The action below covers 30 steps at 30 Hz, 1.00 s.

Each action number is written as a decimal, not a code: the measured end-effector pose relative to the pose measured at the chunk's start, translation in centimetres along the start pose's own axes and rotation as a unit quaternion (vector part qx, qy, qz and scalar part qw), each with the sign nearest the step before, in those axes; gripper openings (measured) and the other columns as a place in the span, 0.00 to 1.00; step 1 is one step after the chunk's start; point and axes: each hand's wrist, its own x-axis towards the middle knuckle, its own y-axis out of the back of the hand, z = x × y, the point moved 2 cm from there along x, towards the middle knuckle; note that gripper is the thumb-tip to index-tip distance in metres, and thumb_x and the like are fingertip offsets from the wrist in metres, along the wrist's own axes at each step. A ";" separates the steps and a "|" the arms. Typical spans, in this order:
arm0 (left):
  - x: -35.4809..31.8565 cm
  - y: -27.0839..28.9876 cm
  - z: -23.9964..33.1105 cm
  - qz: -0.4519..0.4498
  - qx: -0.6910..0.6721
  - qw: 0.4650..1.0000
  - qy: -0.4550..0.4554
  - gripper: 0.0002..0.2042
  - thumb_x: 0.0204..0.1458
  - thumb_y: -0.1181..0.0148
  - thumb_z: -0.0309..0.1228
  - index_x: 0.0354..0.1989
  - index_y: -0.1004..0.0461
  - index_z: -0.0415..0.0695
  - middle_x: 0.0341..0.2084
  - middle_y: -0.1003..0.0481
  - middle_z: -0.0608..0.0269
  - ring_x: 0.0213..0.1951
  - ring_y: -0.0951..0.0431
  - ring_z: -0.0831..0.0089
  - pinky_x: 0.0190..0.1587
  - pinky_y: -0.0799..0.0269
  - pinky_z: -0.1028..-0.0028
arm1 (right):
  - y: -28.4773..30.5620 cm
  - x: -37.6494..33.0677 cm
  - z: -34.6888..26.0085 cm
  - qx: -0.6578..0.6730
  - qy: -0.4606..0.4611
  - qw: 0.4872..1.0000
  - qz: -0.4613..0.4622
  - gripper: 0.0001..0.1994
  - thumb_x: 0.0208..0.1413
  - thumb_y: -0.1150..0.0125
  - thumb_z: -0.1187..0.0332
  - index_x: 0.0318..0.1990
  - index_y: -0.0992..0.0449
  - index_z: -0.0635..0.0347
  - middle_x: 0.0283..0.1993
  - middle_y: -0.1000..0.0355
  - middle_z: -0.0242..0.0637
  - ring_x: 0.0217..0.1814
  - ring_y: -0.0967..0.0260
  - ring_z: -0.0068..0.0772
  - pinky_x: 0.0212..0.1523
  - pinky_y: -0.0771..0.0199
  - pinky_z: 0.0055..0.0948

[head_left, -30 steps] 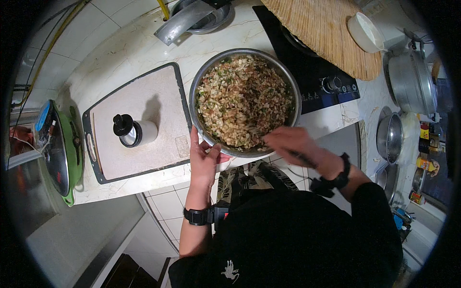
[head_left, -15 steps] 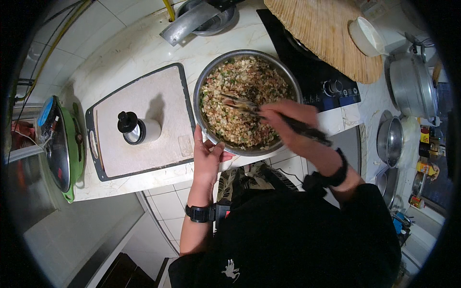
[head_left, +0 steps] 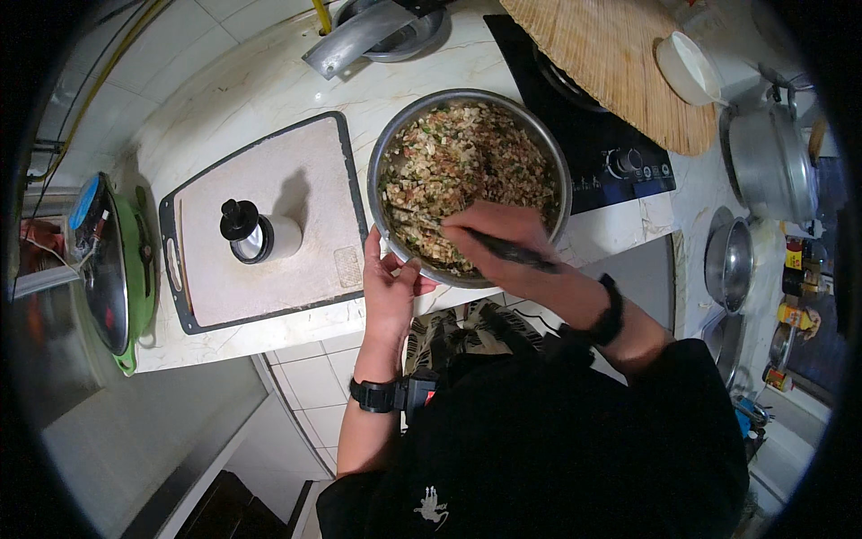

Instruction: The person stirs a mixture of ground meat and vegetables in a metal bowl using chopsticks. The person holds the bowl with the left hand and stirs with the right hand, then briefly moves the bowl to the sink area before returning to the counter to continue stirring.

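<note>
A round steel mixing bowl (head_left: 558,162) holds a chopped, moist filling (head_left: 467,153) with pale, brown and green bits. My left hand (head_left: 392,283) grips the bowl's near left rim, thumb on the rim and fingers around the outside. Over the bowl's near side, my right hand (head_left: 503,238) is closed around dark chopsticks (head_left: 516,251). Their tips reach into the filling near the bowl's left wall, partly smeared by motion. Left of the bowl lies a cutting board (head_left: 314,162) with a dark edge. On it stands a white bottle with a black pump top (head_left: 283,238).
Behind the bowl are a steel pan (head_left: 422,40) and a metal-handled tool (head_left: 346,49). A black induction cooktop (head_left: 620,166) on the right bears a round wooden mat (head_left: 611,63) and a white bowl (head_left: 690,67). A green lidded pan (head_left: 139,278) stands far left.
My right hand has moved left and toward me across the bowl, bringing the chopstick tips to its near left side. The filling is shifted, the bowl slightly right. My left hand keeps its hold.
</note>
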 end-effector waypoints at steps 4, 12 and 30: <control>0.0 0.1 0.2 -0.003 0.015 1.000 0.001 0.34 0.52 0.55 0.14 0.67 0.58 0.46 0.35 0.27 0.53 0.27 0.22 0.69 0.28 0.21 0.75 | 0.8 -0.2 1.3 -0.094 -0.084 0.975 0.183 0.04 0.51 0.40 0.72 0.34 0.25 0.62 0.30 0.26 0.37 0.32 0.27 0.30 0.33 0.28 0.25; -0.1 0.3 -0.3 -0.011 0.123 0.991 -0.049 0.36 0.54 0.54 0.16 0.68 0.65 0.44 0.37 0.28 0.48 0.30 0.21 0.64 0.29 0.23 0.73 | -0.2 -1.3 0.7 -0.011 -0.003 1.000 0.005 0.05 0.53 0.42 0.75 0.36 0.24 0.66 0.32 0.24 0.38 0.31 0.27 0.23 0.31 0.28 0.21; -5.5 1.1 -2.3 -0.037 0.545 0.783 -0.299 0.25 0.53 0.46 0.28 0.61 0.40 0.42 0.39 0.30 0.48 0.38 0.26 0.55 0.41 0.28 0.65 | 4.8 -3.9 -0.1 -0.031 -0.116 0.989 0.090 0.04 0.51 0.40 0.73 0.33 0.23 0.64 0.30 0.24 0.39 0.30 0.26 0.28 0.31 0.27 0.25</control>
